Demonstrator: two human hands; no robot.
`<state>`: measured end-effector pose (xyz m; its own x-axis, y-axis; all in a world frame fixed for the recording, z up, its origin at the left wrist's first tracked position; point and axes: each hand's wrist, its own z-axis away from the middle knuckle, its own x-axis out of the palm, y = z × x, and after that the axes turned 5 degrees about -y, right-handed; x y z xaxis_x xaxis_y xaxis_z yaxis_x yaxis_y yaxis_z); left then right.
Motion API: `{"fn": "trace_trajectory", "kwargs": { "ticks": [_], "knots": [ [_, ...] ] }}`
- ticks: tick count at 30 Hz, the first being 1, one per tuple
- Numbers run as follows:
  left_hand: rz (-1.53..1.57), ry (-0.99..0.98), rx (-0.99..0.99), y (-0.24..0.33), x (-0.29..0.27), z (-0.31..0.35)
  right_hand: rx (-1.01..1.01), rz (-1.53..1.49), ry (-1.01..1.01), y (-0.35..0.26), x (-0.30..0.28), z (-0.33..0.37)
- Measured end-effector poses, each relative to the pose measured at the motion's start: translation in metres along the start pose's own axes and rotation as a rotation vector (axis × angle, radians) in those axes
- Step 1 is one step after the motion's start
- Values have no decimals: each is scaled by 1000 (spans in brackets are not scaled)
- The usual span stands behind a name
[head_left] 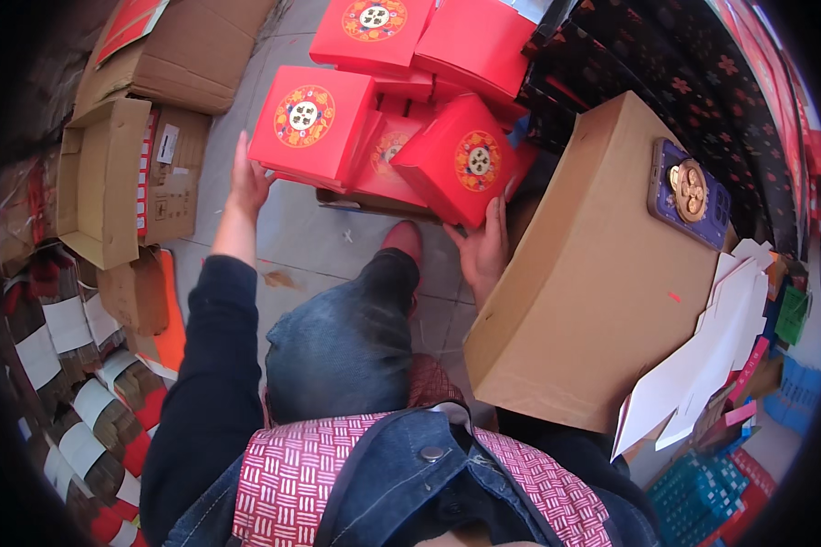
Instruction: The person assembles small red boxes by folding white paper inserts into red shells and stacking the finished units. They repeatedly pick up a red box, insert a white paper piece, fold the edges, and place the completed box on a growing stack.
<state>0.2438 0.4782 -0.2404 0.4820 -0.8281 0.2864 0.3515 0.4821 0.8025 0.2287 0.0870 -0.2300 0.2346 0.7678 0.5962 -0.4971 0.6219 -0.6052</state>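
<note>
In the upper middle, several red gift boxes with round flower emblems are piled together above the edge of a brown carton (374, 204). My left hand (249, 176) is at the lower left side of one red box (312, 128), its thumb up along the side and its other fingers partly hidden beneath. Against the lower corner of a tilted red box (456, 159) is my right hand (485, 244), fingers up its side and thumb below. Between these two lies another red box (389, 155), partly covered. More red boxes (479, 46) are behind.
Close on my right stands a large brown carton (584, 292) with a purple phone (689, 193) on top. White sheets (702, 356) lie beside it. Cardboard boxes (178, 173) and banded bundles (91, 401) line the left. Grey floor tiles (324, 242) show around my foot.
</note>
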Motion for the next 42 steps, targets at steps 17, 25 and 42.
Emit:
{"fn": "trace_trajectory", "kwargs": {
  "ticks": [17, 25, 42],
  "knots": [
    [-85, -334, -133, 0, 20, -35, -431, 536, -140, 8, 25, -14],
    [-29, -386, -146, -15, 18, -21, -249, 198, -145, 9, 13, -5],
    [-620, -932, -52, -100, 153, 121, 276, 888, 294, -72, -128, 286]
  ]
}}
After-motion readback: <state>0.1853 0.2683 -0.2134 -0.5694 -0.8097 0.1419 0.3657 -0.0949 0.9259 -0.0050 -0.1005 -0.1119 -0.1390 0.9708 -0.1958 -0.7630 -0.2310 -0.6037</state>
